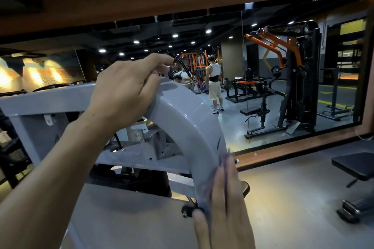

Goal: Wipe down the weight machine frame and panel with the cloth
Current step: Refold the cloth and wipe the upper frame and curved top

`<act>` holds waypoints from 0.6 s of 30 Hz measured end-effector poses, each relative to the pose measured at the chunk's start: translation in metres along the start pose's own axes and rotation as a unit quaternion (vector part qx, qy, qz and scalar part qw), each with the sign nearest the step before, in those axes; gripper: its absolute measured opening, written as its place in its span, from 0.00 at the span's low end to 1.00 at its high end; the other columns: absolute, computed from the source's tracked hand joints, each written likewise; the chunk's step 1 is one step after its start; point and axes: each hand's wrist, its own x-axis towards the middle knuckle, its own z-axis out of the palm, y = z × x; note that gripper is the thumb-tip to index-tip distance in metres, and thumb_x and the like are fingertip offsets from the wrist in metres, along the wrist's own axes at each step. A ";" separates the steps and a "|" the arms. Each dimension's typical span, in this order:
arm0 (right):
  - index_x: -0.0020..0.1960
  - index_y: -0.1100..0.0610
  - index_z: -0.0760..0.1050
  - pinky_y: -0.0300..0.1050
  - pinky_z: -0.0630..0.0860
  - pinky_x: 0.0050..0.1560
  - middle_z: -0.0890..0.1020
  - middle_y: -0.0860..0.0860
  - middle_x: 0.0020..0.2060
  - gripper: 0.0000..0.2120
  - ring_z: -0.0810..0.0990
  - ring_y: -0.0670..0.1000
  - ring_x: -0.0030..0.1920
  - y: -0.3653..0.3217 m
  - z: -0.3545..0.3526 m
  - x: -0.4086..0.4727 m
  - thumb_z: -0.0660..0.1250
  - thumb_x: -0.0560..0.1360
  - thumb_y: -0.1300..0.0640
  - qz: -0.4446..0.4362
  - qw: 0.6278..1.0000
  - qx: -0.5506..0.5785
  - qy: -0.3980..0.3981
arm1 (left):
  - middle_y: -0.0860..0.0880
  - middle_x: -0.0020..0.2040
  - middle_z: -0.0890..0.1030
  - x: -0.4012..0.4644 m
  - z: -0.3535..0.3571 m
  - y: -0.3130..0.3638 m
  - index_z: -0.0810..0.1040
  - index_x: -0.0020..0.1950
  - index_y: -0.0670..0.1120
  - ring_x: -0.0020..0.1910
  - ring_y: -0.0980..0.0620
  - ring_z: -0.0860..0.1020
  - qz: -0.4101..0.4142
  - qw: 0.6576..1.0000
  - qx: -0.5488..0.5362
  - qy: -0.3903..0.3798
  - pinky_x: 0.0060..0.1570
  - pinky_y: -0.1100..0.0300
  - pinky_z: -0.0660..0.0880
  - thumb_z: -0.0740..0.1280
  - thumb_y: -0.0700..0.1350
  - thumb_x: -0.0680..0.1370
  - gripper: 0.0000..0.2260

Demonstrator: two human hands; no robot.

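Head view shows one thin cloth (210, 176), pale and hard to pick out, probably a light microfibre, spread against the outer face of the curved grey frame (192, 119) low on the arc. It looks soft and limp, so flat palm pressure suits it better than a pinch. One right hand (224, 204) presses it with straight fingers held together. One left hand (125, 91) curls its fingers over the top of the stiff, heavy arc, steadying. One wall mirror (283, 66) stands behind.
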 end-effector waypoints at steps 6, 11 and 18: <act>0.83 0.63 0.48 0.59 0.73 0.68 0.54 0.61 0.82 0.37 0.63 0.63 0.79 -0.013 -0.011 -0.005 0.58 0.80 0.50 0.025 0.999 0.023 -0.029 | 0.62 0.59 0.83 -0.001 0.001 0.003 0.74 0.72 0.58 0.59 0.58 0.79 0.010 1.000 0.009 0.007 0.48 0.58 0.67 0.52 0.48 0.81 0.22; 0.83 0.62 0.49 0.62 0.58 0.79 0.49 0.56 0.83 0.32 0.48 0.57 0.83 -0.028 -0.025 0.060 0.56 0.85 0.51 -0.015 0.995 0.087 -0.045 | 0.60 0.59 0.83 -0.006 0.005 0.010 0.75 0.71 0.55 0.58 0.56 0.78 0.031 0.999 0.021 0.017 0.59 0.59 0.66 0.54 0.45 0.81 0.20; 0.84 0.50 0.44 0.65 0.69 0.72 0.48 0.48 0.84 0.32 0.52 0.53 0.83 -0.019 -0.027 -0.010 0.53 0.84 0.49 0.071 0.987 0.140 -0.045 | 0.61 0.61 0.79 -0.027 0.010 0.017 0.78 0.69 0.51 0.60 0.64 0.73 0.091 0.995 -0.028 0.036 0.69 0.63 0.58 0.57 0.40 0.83 0.18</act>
